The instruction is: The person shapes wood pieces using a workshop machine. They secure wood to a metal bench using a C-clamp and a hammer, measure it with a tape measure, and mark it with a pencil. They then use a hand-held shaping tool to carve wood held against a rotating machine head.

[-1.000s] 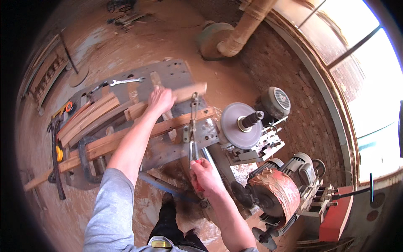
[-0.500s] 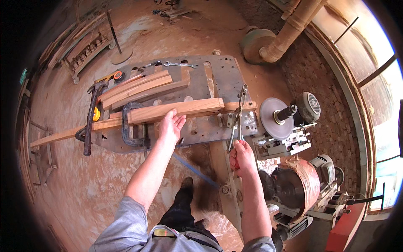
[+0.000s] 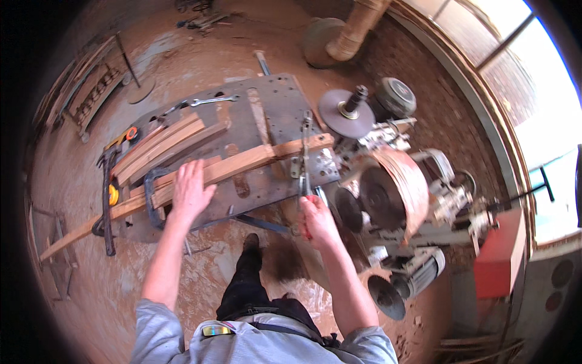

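A person's left hand [image 3: 193, 193], its fingers spread, lies over a light wooden board [image 3: 242, 164] on a dark metal desk [image 3: 279, 100], covering part of the board; the palm's underside is hidden, so how firmly it presses cannot be told. The board lies along a longer wooden strip [image 3: 124, 210], which shows at both ends but is largely hidden between. The right hand [image 3: 317, 221] has its fingers closed around the red handle [image 3: 304, 227] of a metal lever clamp [image 3: 305, 158] at the desk's near right; most of that handle is covered. A black C-clamp [image 3: 149, 197] stands just left of the left hand, its lower part hard to trace. Further back lie several curved wooden pieces [image 3: 160, 148], partly overlapping, and a spanner [image 3: 213, 99]. To the right, a round disc [image 3: 347, 113] and the machinery below it are smeared by blur, and the dark fisheye rim cuts off the room's edges
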`<action>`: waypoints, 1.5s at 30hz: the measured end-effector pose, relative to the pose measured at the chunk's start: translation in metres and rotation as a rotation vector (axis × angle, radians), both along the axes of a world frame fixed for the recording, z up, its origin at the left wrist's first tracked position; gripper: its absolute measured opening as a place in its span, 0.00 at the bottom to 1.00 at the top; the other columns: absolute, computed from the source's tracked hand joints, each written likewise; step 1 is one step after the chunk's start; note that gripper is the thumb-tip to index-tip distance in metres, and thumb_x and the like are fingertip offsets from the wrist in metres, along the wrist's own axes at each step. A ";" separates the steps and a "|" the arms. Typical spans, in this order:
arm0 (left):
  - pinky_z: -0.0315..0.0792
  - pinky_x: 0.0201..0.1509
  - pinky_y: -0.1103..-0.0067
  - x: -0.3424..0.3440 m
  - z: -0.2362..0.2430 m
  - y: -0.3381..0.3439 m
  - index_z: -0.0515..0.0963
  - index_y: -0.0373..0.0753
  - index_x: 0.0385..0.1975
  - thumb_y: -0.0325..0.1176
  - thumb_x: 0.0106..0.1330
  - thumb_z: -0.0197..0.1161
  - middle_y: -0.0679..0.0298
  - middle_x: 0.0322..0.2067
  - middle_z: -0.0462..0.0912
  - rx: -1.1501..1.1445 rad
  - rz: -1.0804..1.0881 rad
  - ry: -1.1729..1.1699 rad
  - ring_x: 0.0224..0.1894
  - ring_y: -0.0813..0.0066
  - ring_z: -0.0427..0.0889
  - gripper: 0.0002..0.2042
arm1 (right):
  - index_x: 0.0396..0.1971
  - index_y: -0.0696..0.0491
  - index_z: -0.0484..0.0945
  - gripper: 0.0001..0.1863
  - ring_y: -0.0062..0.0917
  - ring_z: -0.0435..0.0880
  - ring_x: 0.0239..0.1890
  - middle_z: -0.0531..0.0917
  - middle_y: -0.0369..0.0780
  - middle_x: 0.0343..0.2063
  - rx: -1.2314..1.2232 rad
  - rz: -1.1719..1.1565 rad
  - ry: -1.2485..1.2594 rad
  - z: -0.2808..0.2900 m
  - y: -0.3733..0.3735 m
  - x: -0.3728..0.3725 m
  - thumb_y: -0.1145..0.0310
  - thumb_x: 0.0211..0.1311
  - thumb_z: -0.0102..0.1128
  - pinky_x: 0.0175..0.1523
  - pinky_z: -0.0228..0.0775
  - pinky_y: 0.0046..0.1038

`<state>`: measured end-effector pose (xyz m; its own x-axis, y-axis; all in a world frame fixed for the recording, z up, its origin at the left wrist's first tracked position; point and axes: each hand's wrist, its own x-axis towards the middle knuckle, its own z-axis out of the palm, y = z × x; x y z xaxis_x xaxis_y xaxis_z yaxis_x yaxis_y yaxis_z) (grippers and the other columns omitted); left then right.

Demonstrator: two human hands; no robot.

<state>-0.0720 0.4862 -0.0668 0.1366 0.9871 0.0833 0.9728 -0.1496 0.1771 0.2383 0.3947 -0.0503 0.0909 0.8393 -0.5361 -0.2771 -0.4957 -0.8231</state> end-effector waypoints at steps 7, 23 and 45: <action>0.70 0.63 0.62 0.032 0.003 -0.131 0.74 0.32 0.56 0.41 0.55 0.74 0.47 0.54 0.78 -0.133 -0.093 0.000 0.60 0.48 0.74 0.31 | 0.43 0.54 0.66 0.12 0.20 0.62 0.06 0.68 0.34 0.14 0.023 0.003 -0.007 0.008 -0.148 0.054 0.60 0.75 0.52 0.11 0.51 0.25; 0.78 0.49 0.58 0.207 0.008 -0.280 0.77 0.36 0.41 0.55 0.57 0.72 0.48 0.41 0.84 -0.258 -0.255 0.001 0.47 0.48 0.84 0.27 | 0.37 0.54 0.64 0.13 0.19 0.68 0.11 0.71 0.35 0.19 -0.296 0.130 0.056 0.099 -0.410 0.153 0.62 0.73 0.56 0.14 0.57 0.23; 0.80 0.42 0.56 0.274 -0.073 -0.349 0.80 0.32 0.35 0.42 0.69 0.63 0.43 0.32 0.81 -0.198 -0.278 -0.380 0.37 0.45 0.86 0.16 | 0.60 0.68 0.70 0.35 0.39 0.87 0.36 0.84 0.50 0.36 -0.110 0.513 -1.103 0.132 -0.478 0.091 0.62 0.59 0.72 0.42 0.78 0.34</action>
